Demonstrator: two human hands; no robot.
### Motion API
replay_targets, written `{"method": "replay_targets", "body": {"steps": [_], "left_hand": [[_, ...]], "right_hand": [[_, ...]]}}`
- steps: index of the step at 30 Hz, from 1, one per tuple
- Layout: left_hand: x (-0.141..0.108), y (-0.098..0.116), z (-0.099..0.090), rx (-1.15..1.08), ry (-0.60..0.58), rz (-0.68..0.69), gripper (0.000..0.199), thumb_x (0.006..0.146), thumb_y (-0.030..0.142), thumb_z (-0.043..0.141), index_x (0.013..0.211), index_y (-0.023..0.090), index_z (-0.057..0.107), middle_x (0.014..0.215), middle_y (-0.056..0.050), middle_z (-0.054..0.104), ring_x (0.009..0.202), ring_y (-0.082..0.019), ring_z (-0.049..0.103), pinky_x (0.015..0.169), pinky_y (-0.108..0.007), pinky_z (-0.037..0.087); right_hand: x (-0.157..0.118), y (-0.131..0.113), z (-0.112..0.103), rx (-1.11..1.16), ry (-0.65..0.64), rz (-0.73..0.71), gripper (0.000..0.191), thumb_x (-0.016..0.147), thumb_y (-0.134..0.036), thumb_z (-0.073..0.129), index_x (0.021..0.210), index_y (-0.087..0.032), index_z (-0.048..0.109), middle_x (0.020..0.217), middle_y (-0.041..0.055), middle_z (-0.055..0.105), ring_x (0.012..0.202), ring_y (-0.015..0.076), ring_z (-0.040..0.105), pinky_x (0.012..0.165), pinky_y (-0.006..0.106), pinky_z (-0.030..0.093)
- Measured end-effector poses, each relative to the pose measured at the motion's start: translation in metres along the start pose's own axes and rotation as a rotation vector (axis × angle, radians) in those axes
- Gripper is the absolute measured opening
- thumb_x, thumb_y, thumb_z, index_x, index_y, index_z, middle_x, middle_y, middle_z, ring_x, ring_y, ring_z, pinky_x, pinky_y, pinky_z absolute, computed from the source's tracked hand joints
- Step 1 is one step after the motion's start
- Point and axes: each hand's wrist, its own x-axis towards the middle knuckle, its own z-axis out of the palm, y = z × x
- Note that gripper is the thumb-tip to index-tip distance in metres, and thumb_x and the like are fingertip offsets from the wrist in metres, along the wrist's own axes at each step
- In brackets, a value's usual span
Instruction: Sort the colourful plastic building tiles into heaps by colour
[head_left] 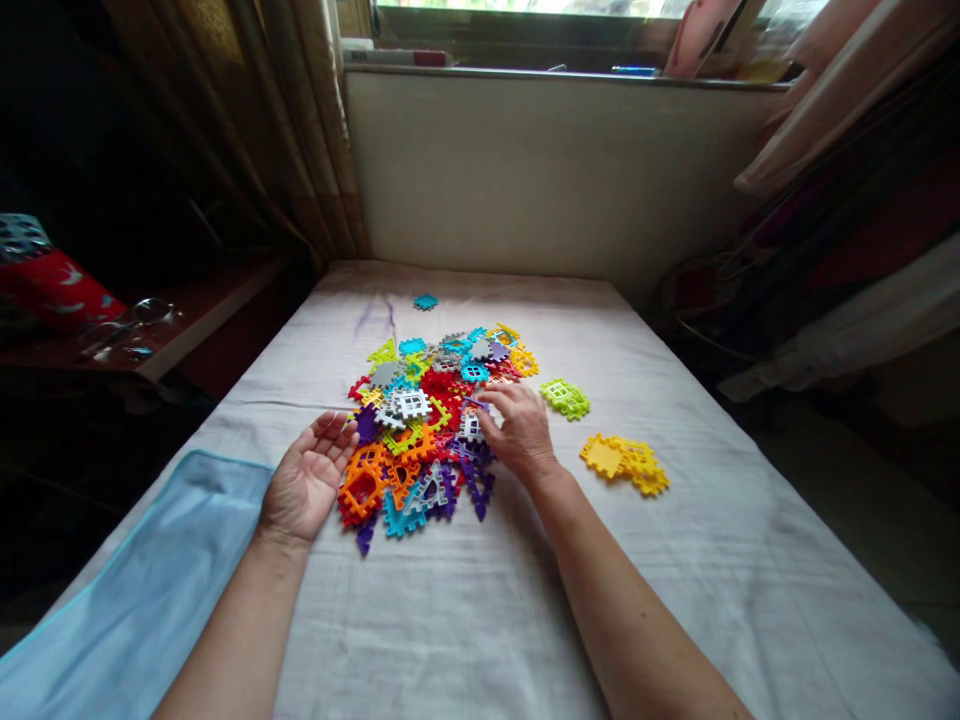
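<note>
The pile [431, 420] of plastic tiles lies in the middle of the sheet [465, 620]. The left hand [307, 480] rests open, palm up, beside the pile and holds nothing. The right hand [519, 432] lies palm down on the tiles, fingers spread. The tiles look light, stiff and thin, with toothed edges; pinching one by its edge seems best.

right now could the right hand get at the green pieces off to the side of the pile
Probably yes. The right hand rests on the pile's edge, and the green pieces lie just beyond it on bare sheet, with nothing between them.
</note>
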Motion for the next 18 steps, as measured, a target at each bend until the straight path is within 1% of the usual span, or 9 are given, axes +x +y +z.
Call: {"method": "replay_targets", "body": {"steps": [2,5,9,12,18], "left_hand": [[0.0,0.0,0.0,0.002,-0.002,0.002,0.02,0.086,0.02,0.053,0.093,0.017,0.072,0.1,-0.005,0.075,0.098,-0.016,0.069,0.095,-0.032,0.054],[-0.001,0.0,0.001,0.004,-0.015,-0.001,0.019,0.085,0.02,0.054,0.092,0.017,0.072,0.1,-0.005,0.075,0.098,-0.016,0.069,0.095,-0.031,0.055],[-0.001,0.0,0.0,-0.005,-0.023,-0.002,0.02,0.086,0.02,0.052,0.092,0.017,0.072,0.099,-0.005,0.075,0.097,-0.016,0.07,0.092,-0.031,0.056],[0.0,0.0,-0.001,-0.004,-0.024,-0.002,0.02,0.086,0.02,0.053,0.092,0.018,0.072,0.099,-0.005,0.075,0.096,-0.016,0.07,0.092,-0.03,0.056],[0.003,-0.001,-0.003,0.026,-0.042,0.003,0.017,0.084,0.023,0.058,0.094,0.019,0.071,0.102,-0.005,0.074,0.098,-0.016,0.069,0.095,-0.032,0.054]], "right_hand": [[-0.003,-0.021,0.009,0.034,-0.063,-0.067,0.022,0.091,-0.029,0.057,0.107,-0.024,0.072,0.12,0.0059,0.07,0.115,0.0228,0.055,0.101,0.038,0.037],[-0.009,-0.039,0.019,0.009,-0.136,-0.072,0.027,0.09,-0.029,0.059,0.114,-0.025,0.07,0.126,0.006,0.067,0.121,0.0251,0.051,0.103,0.041,0.035],[-0.016,-0.043,0.026,-0.06,-0.212,-0.093,0.028,0.094,-0.032,0.055,0.118,-0.028,0.068,0.132,0.0061,0.063,0.126,0.0267,0.047,0.102,0.043,0.034],[-0.018,-0.044,0.026,-0.088,-0.228,-0.107,0.029,0.096,-0.032,0.051,0.119,-0.028,0.067,0.133,0.0068,0.062,0.126,0.026,0.046,0.101,0.042,0.033],[-0.015,-0.049,0.025,-0.041,-0.241,-0.063,0.023,0.094,-0.027,0.052,0.108,-0.023,0.07,0.12,0.0068,0.067,0.115,0.0233,0.052,0.098,0.039,0.035]]}}
